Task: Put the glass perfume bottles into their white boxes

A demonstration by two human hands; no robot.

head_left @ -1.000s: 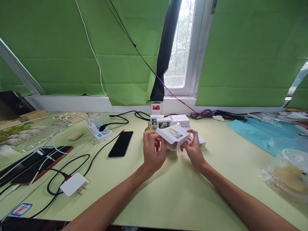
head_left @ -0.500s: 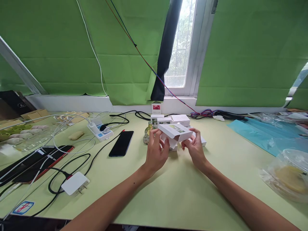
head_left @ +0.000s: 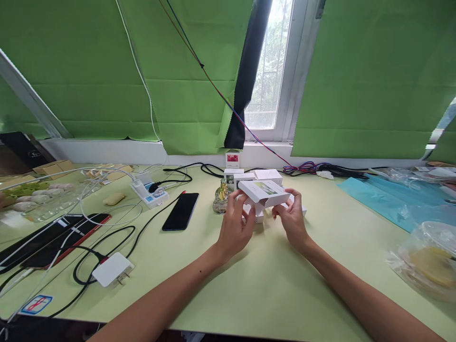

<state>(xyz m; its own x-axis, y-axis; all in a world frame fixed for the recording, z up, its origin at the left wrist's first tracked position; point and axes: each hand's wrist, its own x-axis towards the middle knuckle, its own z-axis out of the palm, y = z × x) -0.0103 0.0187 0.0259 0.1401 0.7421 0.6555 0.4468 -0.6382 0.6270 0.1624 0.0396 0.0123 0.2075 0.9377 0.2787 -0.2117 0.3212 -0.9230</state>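
Observation:
A small white carton with a green floral picture on top is held just above the table between both hands, its near end open with a flap hanging. My left hand grips its left side, fingers curled around the edge and thumb near the flap. My right hand pinches the right end. Below and behind the held carton lie more white boxes, partly covered by it and my hands. Left of them stands a clear glass perfume bottle with a gold neck.
A black phone lies left of my hands. Farther left are a power strip, a white charger, looped cables and more phones. Blue plastic sheeting and a bagged container lie at right. A box with a red picture stands against the wall.
My left fingers have shifted on the carton, the thumb drawing away from the flap. The carton's top has turned slightly. The whole view has moved a little.

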